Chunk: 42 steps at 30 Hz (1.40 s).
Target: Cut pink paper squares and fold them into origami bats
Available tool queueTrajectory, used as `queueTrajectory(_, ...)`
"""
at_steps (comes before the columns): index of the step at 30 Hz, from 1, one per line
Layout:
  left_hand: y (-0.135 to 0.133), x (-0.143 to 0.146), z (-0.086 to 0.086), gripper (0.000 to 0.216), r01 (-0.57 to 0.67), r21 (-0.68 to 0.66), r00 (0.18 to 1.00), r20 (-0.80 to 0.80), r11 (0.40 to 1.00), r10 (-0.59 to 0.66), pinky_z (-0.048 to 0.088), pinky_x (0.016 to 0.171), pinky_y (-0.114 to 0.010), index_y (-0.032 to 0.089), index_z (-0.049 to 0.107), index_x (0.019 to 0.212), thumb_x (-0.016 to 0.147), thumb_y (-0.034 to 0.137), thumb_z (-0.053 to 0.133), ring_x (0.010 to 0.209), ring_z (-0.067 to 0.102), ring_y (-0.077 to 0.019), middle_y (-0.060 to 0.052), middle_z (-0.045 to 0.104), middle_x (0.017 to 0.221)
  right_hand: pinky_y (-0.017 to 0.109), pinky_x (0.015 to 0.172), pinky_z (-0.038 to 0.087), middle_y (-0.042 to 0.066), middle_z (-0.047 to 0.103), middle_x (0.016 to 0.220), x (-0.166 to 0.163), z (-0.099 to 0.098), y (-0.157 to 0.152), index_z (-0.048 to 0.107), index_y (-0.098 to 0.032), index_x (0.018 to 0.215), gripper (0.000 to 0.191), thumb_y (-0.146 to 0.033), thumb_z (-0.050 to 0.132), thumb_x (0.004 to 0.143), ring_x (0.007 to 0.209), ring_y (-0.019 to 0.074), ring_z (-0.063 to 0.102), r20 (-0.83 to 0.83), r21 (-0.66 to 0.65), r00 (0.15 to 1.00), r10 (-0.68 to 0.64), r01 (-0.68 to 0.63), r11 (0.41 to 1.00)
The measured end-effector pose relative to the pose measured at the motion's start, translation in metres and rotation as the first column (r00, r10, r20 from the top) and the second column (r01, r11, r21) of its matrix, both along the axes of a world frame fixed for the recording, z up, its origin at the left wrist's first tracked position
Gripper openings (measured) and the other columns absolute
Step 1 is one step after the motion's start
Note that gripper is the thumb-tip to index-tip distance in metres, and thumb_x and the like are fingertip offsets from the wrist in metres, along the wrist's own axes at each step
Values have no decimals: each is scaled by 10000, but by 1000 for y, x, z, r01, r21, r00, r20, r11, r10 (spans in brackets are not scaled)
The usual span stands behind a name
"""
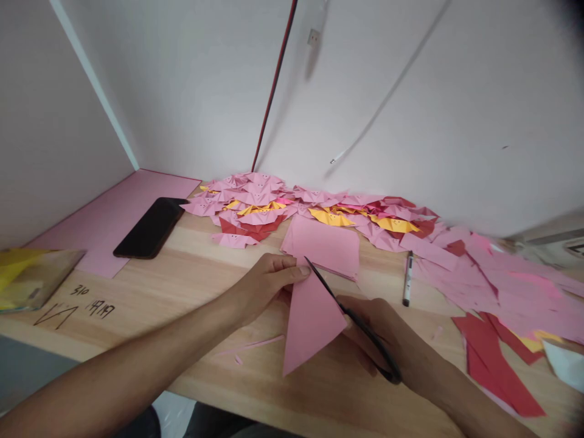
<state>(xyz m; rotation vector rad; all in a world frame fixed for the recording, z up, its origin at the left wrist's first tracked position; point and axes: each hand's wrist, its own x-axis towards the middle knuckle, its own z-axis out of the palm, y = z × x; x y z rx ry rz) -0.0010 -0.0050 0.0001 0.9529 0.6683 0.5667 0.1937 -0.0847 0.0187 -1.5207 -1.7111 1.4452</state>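
My left hand (276, 280) pinches the upper corner of a pink triangular piece of paper (312, 325), thumb on top. The paper hangs in the air over the front of the desk. My right hand (378, 328) grips black-handled scissors (371, 340). Their dark blades lie along the paper's right edge, with the tip close to my left thumb. Just behind the paper, a stack of pink sheets (323, 246) rests on the wood. Thin pink strips (255, 345) lie on the desk below my left wrist.
Folded pink, yellow and red paper shapes (255, 191) are heaped along the wall. A black phone (150, 228) rests on a large pink sheet (132, 201) at left. A marker (407, 280) lies right of the stack. Pink offcuts (497, 280) and red scraps (497, 359) spread at right.
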Motion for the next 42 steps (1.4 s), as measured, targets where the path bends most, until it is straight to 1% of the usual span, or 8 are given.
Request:
queueTrajectory(9, -1, 1, 3, 230, -4, -21, 1000, -13, 1000, 4, 458, 606, -252, 98, 660, 725, 776, 322, 663, 637, 614, -151, -67, 660, 703, 225, 365, 283, -23, 452, 440, 1, -7, -2, 529, -197, 608, 265, -285, 436, 839, 376, 107, 425, 13, -40, 999, -34, 34, 999)
queueTrajectory(14, 0, 1, 3, 218, -11, -29, 1000, -5, 1000, 11, 455, 602, -234, 86, 660, 722, 793, 292, 648, 637, 606, -134, -60, 644, 682, 225, 432, 321, -20, 504, 514, 3, -4, 2, 535, -188, 640, 201, -263, 492, 821, 465, 107, 457, 36, 20, 999, 9, -9, 1000)
queueTrajectory(20, -1, 1, 2, 211, 35, -48, 999, -3, 998, -35, 465, 587, -224, 77, 673, 731, 780, 282, 652, 628, 606, -129, -65, 647, 683, 233, 502, 345, -17, 556, 609, 2, 0, 3, 512, -190, 682, 166, -218, 465, 840, 540, 112, 468, 81, 108, 994, 71, -80, 991)
queueTrajectory(24, -3, 1, 2, 215, 57, -48, 998, -2, 997, -57, 467, 577, -226, 82, 666, 718, 776, 289, 650, 622, 608, -133, -66, 649, 686, 227, 492, 312, -23, 533, 604, 1, -2, 2, 507, -183, 713, 181, -203, 412, 865, 527, 102, 432, 86, 111, 992, 92, -101, 989)
queueTrajectory(30, -3, 1, 1, 216, 70, -43, 997, -13, 997, -71, 471, 579, -232, 82, 658, 721, 782, 288, 639, 628, 617, -139, -61, 643, 675, 233, 485, 295, -26, 527, 583, 1, -12, 2, 562, -179, 753, 216, -237, 392, 873, 511, 106, 426, 73, 142, 996, 49, -59, 988)
queueTrajectory(32, -3, 1, 1, 211, 64, -52, 998, -11, 997, -65, 472, 577, -228, 83, 656, 712, 779, 282, 642, 616, 612, -132, -57, 642, 668, 235, 481, 303, -23, 537, 566, 2, -12, 2, 572, -183, 741, 224, -279, 415, 869, 504, 112, 438, 63, 121, 997, 43, -51, 991)
queueTrajectory(37, -3, 1, 0, 208, 69, -49, 997, -14, 996, -70, 472, 576, -225, 79, 661, 728, 784, 278, 634, 632, 623, -139, -67, 651, 678, 233, 430, 304, -29, 486, 467, 2, -6, -1, 553, -198, 662, 247, -308, 433, 847, 418, 113, 442, -17, -24, 1000, -12, 12, 1000)
queueTrajectory(42, -2, 2, 1, 212, 67, -54, 998, -5, 996, -67, 481, 580, -222, 73, 670, 735, 783, 277, 639, 631, 625, -137, -76, 660, 682, 226, 395, 300, -40, 446, 423, 0, -5, -3, 528, -206, 620, 263, -323, 440, 838, 374, 109, 440, -43, -59, 998, -42, 39, 997)
